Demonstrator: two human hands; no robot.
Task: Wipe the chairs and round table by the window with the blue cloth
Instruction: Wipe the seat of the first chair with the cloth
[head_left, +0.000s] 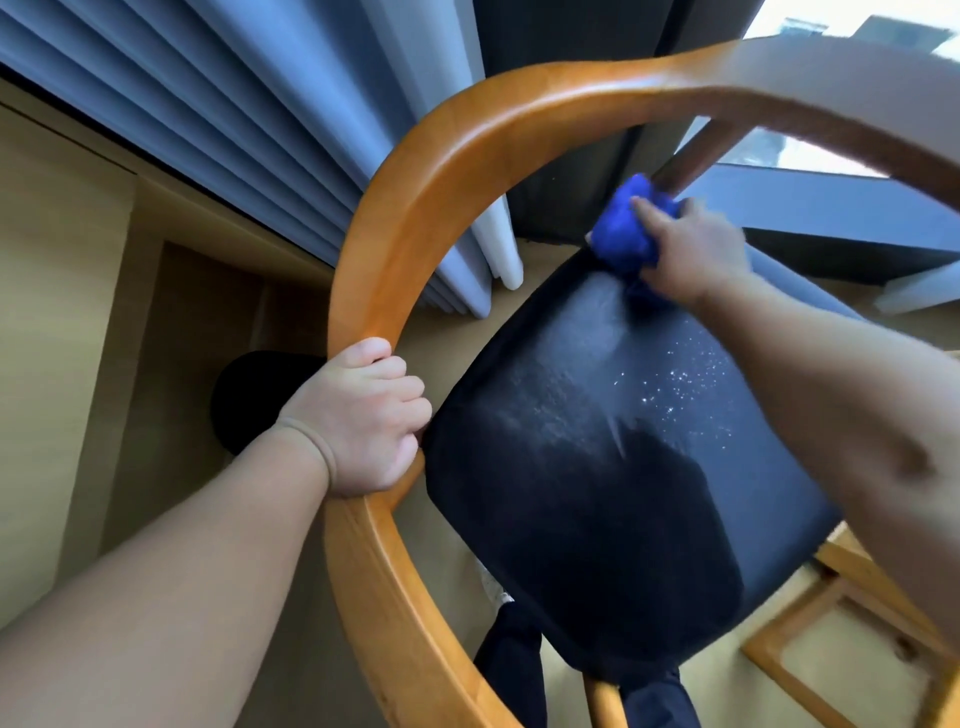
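A wooden chair with a curved orange-brown rail (410, 171) and a dark padded seat (613, 457) fills the view from above. My left hand (363, 415) grips the rail at its left side. My right hand (691, 249) holds the bunched blue cloth (623, 228) against the far corner of the seat, at the foot of a dark wooden post (691, 156). Pale dusty streaks and small white specks lie on the seat. The round table is out of view.
Blue-grey pleated curtains (260, 114) hang at the back left, with a window (852, 31) at the top right. A black round object (254, 400) sits on the beige floor left of the chair. A light wooden frame (857, 644) lies at lower right.
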